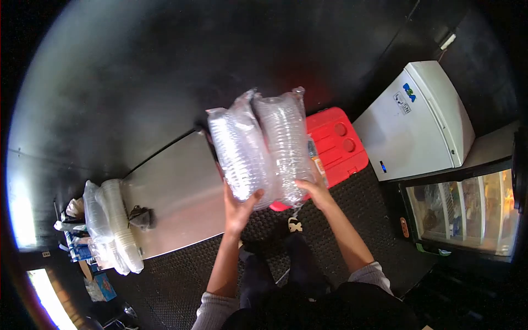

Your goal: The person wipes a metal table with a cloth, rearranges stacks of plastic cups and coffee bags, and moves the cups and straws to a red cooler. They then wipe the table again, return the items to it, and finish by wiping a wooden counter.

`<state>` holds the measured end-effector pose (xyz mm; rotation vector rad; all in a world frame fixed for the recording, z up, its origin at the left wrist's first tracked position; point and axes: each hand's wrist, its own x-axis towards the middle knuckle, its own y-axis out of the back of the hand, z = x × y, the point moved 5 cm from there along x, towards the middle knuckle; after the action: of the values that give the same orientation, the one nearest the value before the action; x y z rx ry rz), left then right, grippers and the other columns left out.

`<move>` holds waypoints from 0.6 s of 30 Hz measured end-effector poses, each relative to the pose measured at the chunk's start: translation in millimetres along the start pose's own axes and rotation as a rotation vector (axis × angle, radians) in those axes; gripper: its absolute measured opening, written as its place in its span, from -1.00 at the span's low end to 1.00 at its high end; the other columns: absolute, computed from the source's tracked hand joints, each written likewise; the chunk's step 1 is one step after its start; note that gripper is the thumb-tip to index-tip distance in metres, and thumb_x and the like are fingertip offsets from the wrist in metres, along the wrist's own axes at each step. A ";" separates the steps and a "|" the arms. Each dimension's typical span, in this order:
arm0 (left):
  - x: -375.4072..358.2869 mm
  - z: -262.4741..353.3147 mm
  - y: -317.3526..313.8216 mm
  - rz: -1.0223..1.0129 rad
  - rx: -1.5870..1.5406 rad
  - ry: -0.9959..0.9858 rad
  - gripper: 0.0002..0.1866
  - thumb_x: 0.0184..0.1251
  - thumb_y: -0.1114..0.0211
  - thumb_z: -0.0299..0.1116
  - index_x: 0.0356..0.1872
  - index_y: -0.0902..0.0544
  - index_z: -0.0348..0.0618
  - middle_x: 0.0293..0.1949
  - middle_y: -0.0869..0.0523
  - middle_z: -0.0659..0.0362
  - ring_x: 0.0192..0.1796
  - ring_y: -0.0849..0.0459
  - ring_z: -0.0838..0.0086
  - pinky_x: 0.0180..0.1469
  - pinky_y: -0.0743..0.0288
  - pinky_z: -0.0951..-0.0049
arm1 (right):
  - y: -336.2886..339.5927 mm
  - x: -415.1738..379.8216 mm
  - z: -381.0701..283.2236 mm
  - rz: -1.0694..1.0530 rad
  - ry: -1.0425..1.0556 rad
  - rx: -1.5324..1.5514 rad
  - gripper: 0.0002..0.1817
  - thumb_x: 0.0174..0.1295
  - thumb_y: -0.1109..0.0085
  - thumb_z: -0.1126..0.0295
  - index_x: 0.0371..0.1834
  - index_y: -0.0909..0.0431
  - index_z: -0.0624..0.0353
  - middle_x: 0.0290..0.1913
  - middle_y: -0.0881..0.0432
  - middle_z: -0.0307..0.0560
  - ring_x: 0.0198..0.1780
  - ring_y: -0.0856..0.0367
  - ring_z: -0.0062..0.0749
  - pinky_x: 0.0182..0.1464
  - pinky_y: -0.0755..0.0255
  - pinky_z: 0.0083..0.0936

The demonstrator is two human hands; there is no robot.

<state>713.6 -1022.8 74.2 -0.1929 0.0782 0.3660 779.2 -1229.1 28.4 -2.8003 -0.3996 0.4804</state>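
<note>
Two bagged stacks of clear plastic cups stand side by side in front of me, raised over the floor. My left hand (240, 207) grips the lower end of the left stack (235, 151), its thumb across the near side. My right hand (315, 192) is closed around the lower right of the other stack (286, 146), thumb on the plastic and fingers hidden behind. Both bags have crumpled ends at the top and shine with reflected light. Partly behind the right stack shows a bottle-like item with an orange label (318, 164).
A red cooler box (331, 147) sits behind the stacks. The steel table (179, 192) on the left carries more bagged cup stacks (118, 220) and a small dark item (141, 217). To the right are a white freezer (412, 124) and a glass-front fridge (465, 214). Black textured matting (366, 220) covers the floor.
</note>
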 end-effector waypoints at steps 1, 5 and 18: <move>4.4 -15.7 -22.8 0.009 0.033 0.041 -0.32 -0.04 -0.47 -0.49 0.11 -0.29 -0.32 -0.08 -0.56 0.10 -0.06 -0.54 0.43 0.04 -0.44 0.43 | 25.1 2.3 -1.3 0.037 -0.007 -0.031 -0.10 -0.09 -0.38 0.34 0.35 -0.08 0.18 0.20 -0.35 0.03 0.23 -0.31 -0.25 0.25 -0.19 -0.35; 34.9 -129.4 -84.8 0.038 -0.081 0.145 -0.39 -0.02 -0.43 -0.53 0.08 -0.34 -0.33 -0.06 -0.57 0.10 -0.10 -0.57 0.45 -0.01 -0.45 0.47 | 120.8 32.4 28.1 0.109 -0.085 -0.104 -0.11 -0.11 -0.38 0.31 0.33 -0.11 0.18 0.18 -0.38 0.02 0.20 -0.36 -0.26 0.24 -0.21 -0.35; 84.8 -307.1 -152.9 -0.080 0.658 0.288 0.16 -0.08 -0.40 0.16 0.32 0.04 -0.49 0.29 -0.13 -0.30 0.34 -0.17 -0.02 0.34 -0.10 0.23 | 279.5 133.6 157.3 0.205 -0.057 -0.869 -0.27 0.11 -0.11 0.28 0.37 -0.06 0.09 0.34 -0.14 0.12 0.35 -0.14 -0.11 0.32 -0.12 -0.33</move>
<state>835.4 -1195.2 -209.3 0.4029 0.4660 0.2154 906.0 -1411.9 -238.6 -3.7012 -0.4028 0.5190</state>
